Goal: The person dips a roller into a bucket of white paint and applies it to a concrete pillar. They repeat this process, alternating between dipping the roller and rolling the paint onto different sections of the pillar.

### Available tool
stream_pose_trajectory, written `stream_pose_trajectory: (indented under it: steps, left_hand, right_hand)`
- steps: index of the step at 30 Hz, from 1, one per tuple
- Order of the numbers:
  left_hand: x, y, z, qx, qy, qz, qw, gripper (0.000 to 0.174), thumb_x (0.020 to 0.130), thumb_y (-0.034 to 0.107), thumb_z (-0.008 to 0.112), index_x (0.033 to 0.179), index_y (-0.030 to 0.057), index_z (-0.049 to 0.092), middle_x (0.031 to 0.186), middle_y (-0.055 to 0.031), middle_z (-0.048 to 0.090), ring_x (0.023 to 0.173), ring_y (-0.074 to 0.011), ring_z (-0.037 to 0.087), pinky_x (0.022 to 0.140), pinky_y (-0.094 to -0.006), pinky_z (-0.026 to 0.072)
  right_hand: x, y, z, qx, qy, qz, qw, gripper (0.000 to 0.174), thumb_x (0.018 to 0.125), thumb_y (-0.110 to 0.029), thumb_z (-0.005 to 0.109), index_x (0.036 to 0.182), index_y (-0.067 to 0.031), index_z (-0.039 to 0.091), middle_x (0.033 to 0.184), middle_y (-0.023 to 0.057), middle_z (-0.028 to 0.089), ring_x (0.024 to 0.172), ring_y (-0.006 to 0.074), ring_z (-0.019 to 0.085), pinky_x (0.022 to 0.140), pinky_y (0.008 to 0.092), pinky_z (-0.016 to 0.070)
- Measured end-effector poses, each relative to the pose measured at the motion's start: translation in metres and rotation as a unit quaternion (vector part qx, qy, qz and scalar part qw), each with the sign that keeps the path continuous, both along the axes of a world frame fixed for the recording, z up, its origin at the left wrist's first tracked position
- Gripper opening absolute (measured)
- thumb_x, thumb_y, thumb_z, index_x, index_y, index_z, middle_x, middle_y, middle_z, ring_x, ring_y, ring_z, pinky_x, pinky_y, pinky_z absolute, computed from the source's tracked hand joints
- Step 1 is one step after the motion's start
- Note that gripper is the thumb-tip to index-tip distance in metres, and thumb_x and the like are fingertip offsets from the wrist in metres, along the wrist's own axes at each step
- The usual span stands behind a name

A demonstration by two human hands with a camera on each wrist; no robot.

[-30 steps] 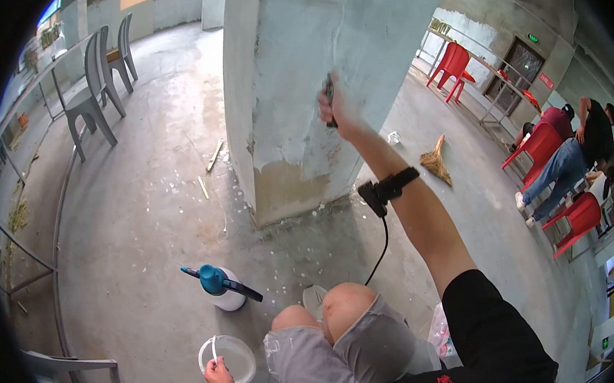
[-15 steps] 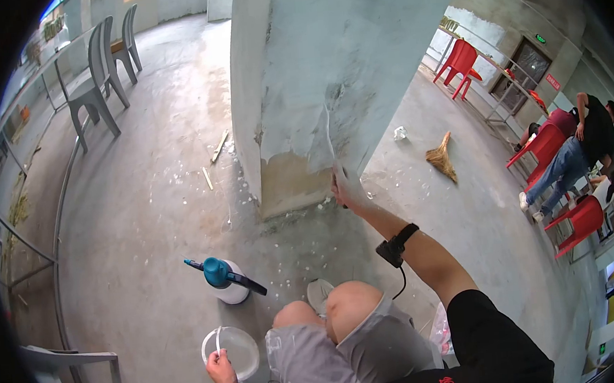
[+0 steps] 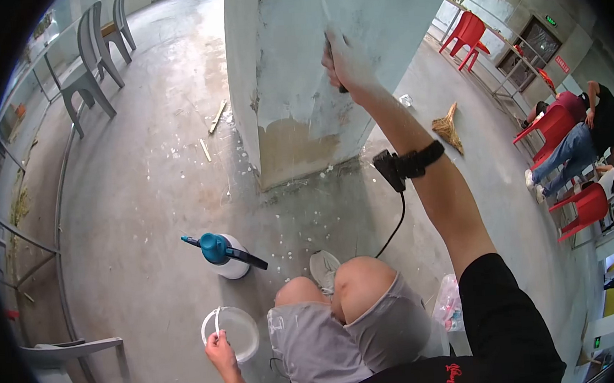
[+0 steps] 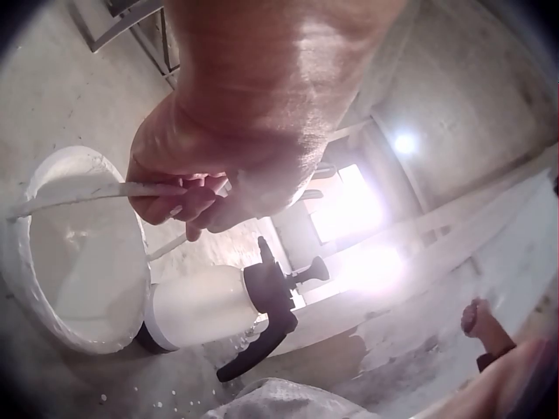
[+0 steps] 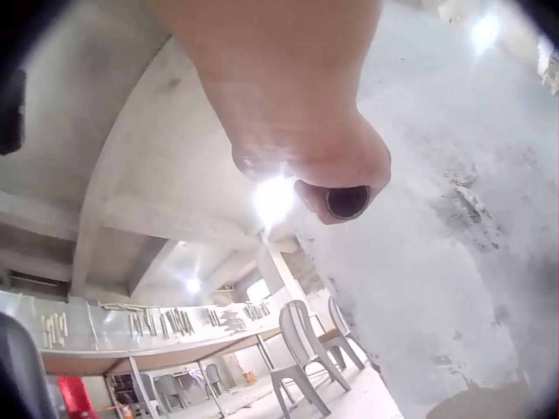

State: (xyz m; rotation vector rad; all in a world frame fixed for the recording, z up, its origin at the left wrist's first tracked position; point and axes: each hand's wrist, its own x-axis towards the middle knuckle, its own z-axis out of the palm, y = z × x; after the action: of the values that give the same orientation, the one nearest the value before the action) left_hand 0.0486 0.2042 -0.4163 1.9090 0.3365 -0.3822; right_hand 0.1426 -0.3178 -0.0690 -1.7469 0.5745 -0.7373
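My right hand (image 3: 352, 66) is raised against the pillar face (image 3: 291, 64), its fingers wrapped round the dark handle of a putty knife (image 5: 348, 202). The knife's thin blade shows nearly edge-on along the wall above the fist. Low on the left, my left hand (image 3: 221, 352) grips the white bail handle of a plastic bucket (image 4: 87, 157). Whitish material coats the inside of that bucket. Grey-white skim covers most of the pillar, while a tan patch (image 3: 294, 153) shows near its foot.
A spray bottle (image 3: 216, 249) with a teal top stands between bucket and pillar. Wood strips (image 3: 218, 117) and white specks lie on the floor. Right of the pillar are a straw broom head (image 3: 448, 128), red chairs (image 3: 465, 36) and people. Grey chairs (image 3: 88, 71) line the left.
My right hand went down the pillar to near its base, then back up with the putty knife to a higher spot. The left hand stays at the bucket handle.
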Motion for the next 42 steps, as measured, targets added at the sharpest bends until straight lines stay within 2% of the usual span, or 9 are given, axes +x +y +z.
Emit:
stream_pose_trajectory:
  steps: [5, 9, 12, 15, 17, 20, 25, 32, 42]
  left_hand:
    - [-0.004, 0.002, -0.013, -0.010, 0.004, 0.011, 1.000, 0.016, 0.090, 0.016, 0.060, 0.079, 0.0040, 0.061, 0.056, 0.0043, 0.043, 0.044, -0.0044, 0.039, 0.038, -0.0217, 0.0289]
    - [-0.007, 0.003, -0.014, -0.020, 0.007, 0.025, 0.999, 0.016, 0.090, 0.016, 0.061, 0.079, 0.0049, 0.060, 0.056, 0.0046, 0.043, 0.044, -0.0040, 0.039, 0.038, -0.0216, 0.0289]
    - [-0.008, 0.004, -0.011, -0.022, 0.006, 0.043, 0.999, 0.016, 0.090, 0.016, 0.060, 0.078, 0.0053, 0.060, 0.056, 0.0047, 0.043, 0.044, -0.0039, 0.038, 0.038, -0.0216, 0.0284]
    - [-0.010, 0.001, -0.002, -0.020, 0.022, 0.060, 0.998, 0.016, 0.090, 0.015, 0.061, 0.078, 0.0030, 0.060, 0.056, 0.0050, 0.042, 0.047, -0.0041, 0.037, 0.043, -0.0228, 0.0273]
    - [-0.014, 0.001, 0.000, -0.016, 0.032, 0.068, 0.997, 0.017, 0.090, 0.014, 0.061, 0.079, 0.0006, 0.060, 0.056, 0.0055, 0.042, 0.051, -0.0041, 0.036, 0.047, -0.0241, 0.0265]
    - [-0.015, 0.002, -0.004, 0.001, 0.026, 0.063, 0.998, 0.017, 0.090, 0.014, 0.061, 0.079, 0.0003, 0.060, 0.055, 0.0059, 0.040, 0.051, -0.0040, 0.035, 0.047, -0.0245, 0.0257]
    - [-0.016, -0.002, 0.011, 0.000, 0.023, 0.066, 0.998, 0.017, 0.091, 0.014, 0.060, 0.080, 0.0002, 0.061, 0.056, 0.0060, 0.040, 0.051, -0.0043, 0.033, 0.047, -0.0250, 0.0248]
    - [-0.017, -0.003, 0.008, 0.004, 0.017, 0.073, 0.997, 0.018, 0.091, 0.014, 0.060, 0.079, 0.0006, 0.060, 0.056, 0.0066, 0.039, 0.051, -0.0037, 0.032, 0.046, -0.0242, 0.0232]
    - [-0.017, 0.006, -0.011, -0.006, 0.009, 0.050, 0.999, 0.015, 0.090, 0.016, 0.061, 0.081, 0.0047, 0.061, 0.057, 0.0042, 0.043, 0.044, -0.0039, 0.038, 0.038, -0.0214, 0.0276]
  right_hand:
    - [0.005, 0.024, -0.025, 0.032, -0.018, -0.012, 0.999, 0.045, 0.098, -0.050, 0.041, 0.079, -0.0094, 0.044, 0.054, -0.0010, 0.039, 0.040, 0.0107, 0.038, 0.038, 0.0266, 0.0308]
    - [-0.011, 0.012, -0.122, -0.004, -0.006, 0.036, 0.999, 0.047, 0.099, -0.052, 0.037, 0.080, -0.0096, 0.045, 0.054, -0.0017, 0.039, 0.039, 0.0106, 0.037, 0.036, 0.0270, 0.0307]
    - [-0.028, 0.011, -0.181, -0.029, 0.022, 0.010, 0.999, 0.043, 0.099, -0.040, 0.044, 0.076, -0.0046, 0.051, 0.054, -0.0006, 0.042, 0.045, 0.0106, 0.042, 0.042, 0.0296, 0.0347]
    - [-0.042, 0.013, -0.239, 0.068, 0.067, 0.012, 0.995, 0.044, 0.100, -0.046, 0.041, 0.076, -0.0095, 0.045, 0.055, -0.0011, 0.042, 0.042, 0.0094, 0.039, 0.037, 0.0266, 0.0300]
    - [-0.046, 0.013, -0.273, -0.095, 0.027, -0.032, 0.995, 0.042, 0.100, -0.044, 0.043, 0.076, -0.0095, 0.046, 0.056, -0.0017, 0.041, 0.045, 0.0081, 0.039, 0.038, 0.0253, 0.0294]
    - [-0.052, 0.027, -0.252, -0.016, 0.069, -0.033, 0.997, 0.040, 0.100, -0.035, 0.044, 0.077, -0.0029, 0.051, 0.060, -0.0007, 0.043, 0.055, 0.0081, 0.041, 0.050, 0.0282, 0.0349]
    - [-0.011, 0.026, -0.202, 0.062, -0.031, 0.020, 0.997, 0.040, 0.099, -0.043, 0.046, 0.076, -0.0097, 0.047, 0.058, -0.0019, 0.042, 0.042, 0.0073, 0.038, 0.039, 0.0235, 0.0303]
    - [0.027, 0.047, -0.088, 0.258, -0.118, 0.129, 0.950, 0.042, 0.097, -0.047, 0.047, 0.078, -0.0095, 0.048, 0.058, -0.0007, 0.047, 0.040, 0.0094, 0.040, 0.040, 0.0255, 0.0349]
    - [-0.030, 0.028, -0.265, 0.152, 0.078, 0.099, 0.980, 0.053, 0.097, -0.053, 0.042, 0.067, -0.0098, 0.046, 0.049, -0.0008, 0.042, 0.038, 0.0104, 0.040, 0.038, 0.0267, 0.0321]
